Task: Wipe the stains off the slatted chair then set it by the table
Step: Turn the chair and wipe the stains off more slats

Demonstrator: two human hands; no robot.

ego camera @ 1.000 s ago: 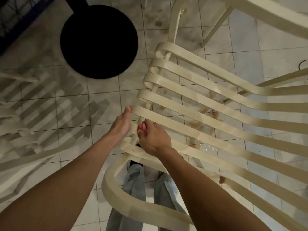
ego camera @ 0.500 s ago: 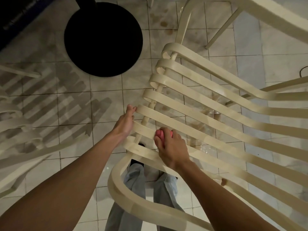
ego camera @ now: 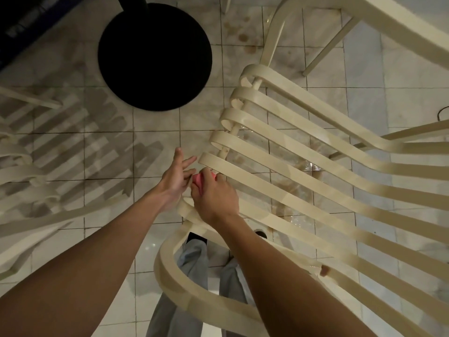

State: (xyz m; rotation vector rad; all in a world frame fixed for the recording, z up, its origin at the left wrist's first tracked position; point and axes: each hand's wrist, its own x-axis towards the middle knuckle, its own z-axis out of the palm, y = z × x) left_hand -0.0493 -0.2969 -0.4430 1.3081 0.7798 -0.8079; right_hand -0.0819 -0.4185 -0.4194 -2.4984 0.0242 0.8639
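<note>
A cream slatted chair [ego camera: 315,152] fills the right half of the head view, its curved slats running from the centre toward the right edge. My right hand [ego camera: 215,199] is closed around a pink cloth [ego camera: 198,180] and presses it on the rolled end of a slat. My left hand [ego camera: 176,177] hovers just left of the slat ends with its fingers spread, holding nothing and touching the pink cloth's left side. A small brown mark [ego camera: 324,270] sits on a lower slat.
A black round table base [ego camera: 155,55] stands on the tiled floor at the top centre. A second cream slatted chair [ego camera: 17,166] lies along the left edge. Brown stains [ego camera: 243,36] and wet patches mark the tiles. My legs [ego camera: 194,259] show under the frame.
My right hand with the pink cloth slid left along the slat to its rolled end. My left hand let go of the slat end and spread its fingers.
</note>
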